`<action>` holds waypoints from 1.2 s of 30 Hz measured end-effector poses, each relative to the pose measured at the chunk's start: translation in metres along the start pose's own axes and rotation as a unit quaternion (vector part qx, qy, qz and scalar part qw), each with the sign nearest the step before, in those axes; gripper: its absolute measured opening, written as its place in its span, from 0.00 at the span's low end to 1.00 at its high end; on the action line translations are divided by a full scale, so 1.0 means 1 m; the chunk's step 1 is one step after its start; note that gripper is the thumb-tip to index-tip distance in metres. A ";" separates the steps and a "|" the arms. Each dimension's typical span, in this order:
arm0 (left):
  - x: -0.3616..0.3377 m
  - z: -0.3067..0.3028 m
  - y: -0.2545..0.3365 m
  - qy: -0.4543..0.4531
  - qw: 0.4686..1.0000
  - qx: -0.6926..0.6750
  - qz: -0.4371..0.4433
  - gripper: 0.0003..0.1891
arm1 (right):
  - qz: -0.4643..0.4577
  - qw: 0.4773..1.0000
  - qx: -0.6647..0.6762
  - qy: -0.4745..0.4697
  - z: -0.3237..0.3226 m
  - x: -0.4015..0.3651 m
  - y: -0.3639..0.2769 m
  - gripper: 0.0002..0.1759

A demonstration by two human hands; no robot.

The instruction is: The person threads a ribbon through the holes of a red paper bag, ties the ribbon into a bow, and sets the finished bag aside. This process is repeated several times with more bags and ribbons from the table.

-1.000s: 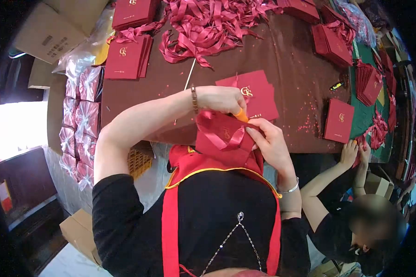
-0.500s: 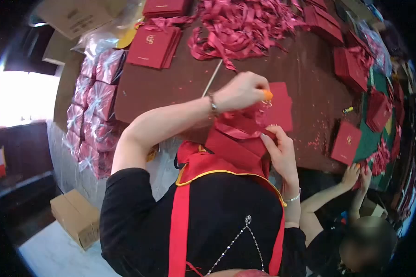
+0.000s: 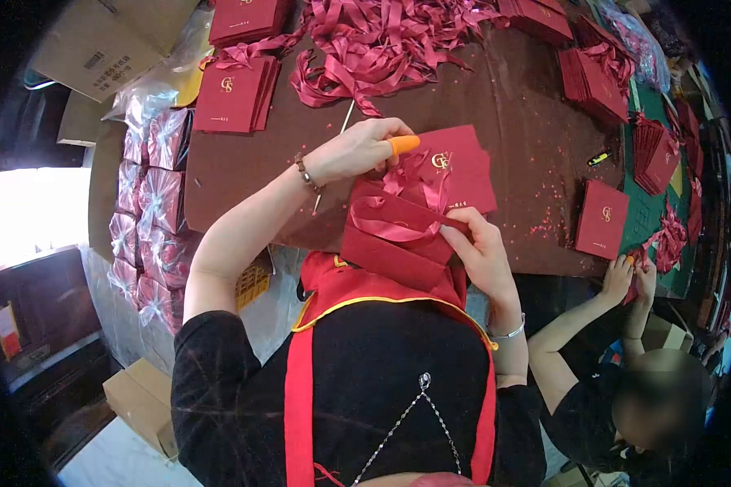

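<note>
A dark red paper bag [image 3: 394, 258] with a pink-red ribbon handle [image 3: 394, 230] is tilted at the table's near edge, against the red apron. My right hand [image 3: 481, 247] pinches the bag's right upper edge between thumb and fingers. Above the bag, my left hand [image 3: 361, 152] has its fingers curled in at the ribbon, with an orange finger cot [image 3: 404, 144] on one finger. Its fingertips are partly hidden. Just beyond lie flat red bags [image 3: 469, 158] with gold lettering, overlapping one another.
A heap of loose ribbons [image 3: 374, 49] covers the far table, with stacked red bags [image 3: 227, 101] on its left. Plastic-wrapped bundles [image 3: 162, 199] stand along the left side. A co-worker's hands [image 3: 629, 280] handle ribbon at right, near a yellow marker [image 3: 599, 158].
My left hand has moved left across the bag, so the gold lettering behind it shows more. My right hand stays at the bag's edge. The whole view has shifted slightly.
</note>
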State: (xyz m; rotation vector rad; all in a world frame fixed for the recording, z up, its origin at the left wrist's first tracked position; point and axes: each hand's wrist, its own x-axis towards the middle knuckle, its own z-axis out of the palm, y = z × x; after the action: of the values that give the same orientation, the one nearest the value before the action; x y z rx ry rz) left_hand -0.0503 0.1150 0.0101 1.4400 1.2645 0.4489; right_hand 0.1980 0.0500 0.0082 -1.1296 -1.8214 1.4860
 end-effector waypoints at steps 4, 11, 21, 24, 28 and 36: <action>0.001 0.000 -0.005 -0.003 0.998 -0.062 0.005 0.12 | -0.008 1.000 -0.001 0.009 -0.001 -0.003 0.002 0.08; 0.003 0.005 0.005 -0.048 0.997 0.059 0.003 0.18 | -0.032 0.998 0.049 -0.001 0.004 -0.001 0.007 0.08; -0.002 0.016 0.005 0.195 0.885 0.321 0.275 0.09 | 0.034 0.999 0.023 -0.011 0.001 -0.004 0.001 0.12; -0.008 0.021 0.016 0.206 0.862 0.345 0.308 0.14 | 0.026 1.000 -0.001 0.000 0.005 -0.003 0.004 0.16; -0.003 0.014 0.030 -0.111 0.986 -0.035 0.117 0.26 | 0.007 1.000 -0.002 -0.010 0.008 -0.002 0.005 0.16; 0.018 0.016 0.017 -0.203 0.956 -0.197 0.072 0.10 | 0.068 0.997 0.006 -0.044 0.003 -0.002 -0.006 0.17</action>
State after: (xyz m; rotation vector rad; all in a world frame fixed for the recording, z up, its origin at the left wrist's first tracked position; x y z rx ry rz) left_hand -0.0235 0.1257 0.0135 1.2052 0.6958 0.4448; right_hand 0.1944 0.0465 0.0131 -1.2211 -1.8219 1.6459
